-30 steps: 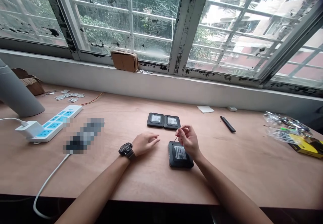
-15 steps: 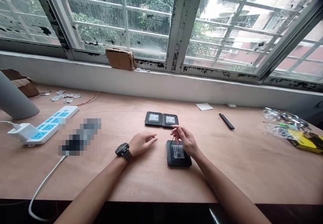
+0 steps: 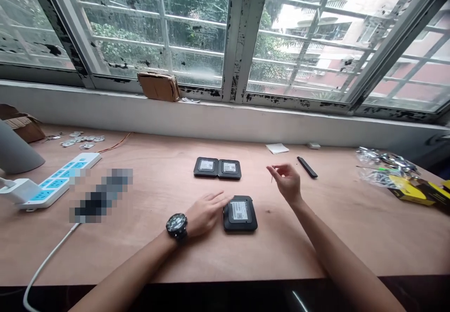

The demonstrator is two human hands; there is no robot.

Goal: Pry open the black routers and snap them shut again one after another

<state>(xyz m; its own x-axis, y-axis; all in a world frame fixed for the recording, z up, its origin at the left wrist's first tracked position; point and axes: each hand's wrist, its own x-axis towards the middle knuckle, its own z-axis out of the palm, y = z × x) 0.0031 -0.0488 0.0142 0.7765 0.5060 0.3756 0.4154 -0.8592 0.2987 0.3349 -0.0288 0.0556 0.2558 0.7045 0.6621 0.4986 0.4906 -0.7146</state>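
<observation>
A flat black square device (image 3: 240,212) with a white printed label facing up lies on the table in front of me. My left hand (image 3: 206,210), a black watch on its wrist, rests at the device's left side with its fingers stretched towards the upper left corner; whether the thumb presses on the edge cannot be told. To the right, above the table and apart from the device, my right hand (image 3: 287,181) pinches a thin metal tool (image 3: 272,178) whose tip points down. Farther back, two similar black devices (image 3: 206,167) lie side by side, labels up.
A long black bar (image 3: 307,167) and a white paper square (image 3: 277,148) lie behind my right hand. Plastic bags (image 3: 381,174) and a yellow-black box (image 3: 411,192) sit at far right. On the left are a white power strip (image 3: 59,181) and a cable (image 3: 49,258).
My right hand has lifted off the device and moved right with the thin tool. My left hand has come up to the device's left side. The view has shifted slightly.
</observation>
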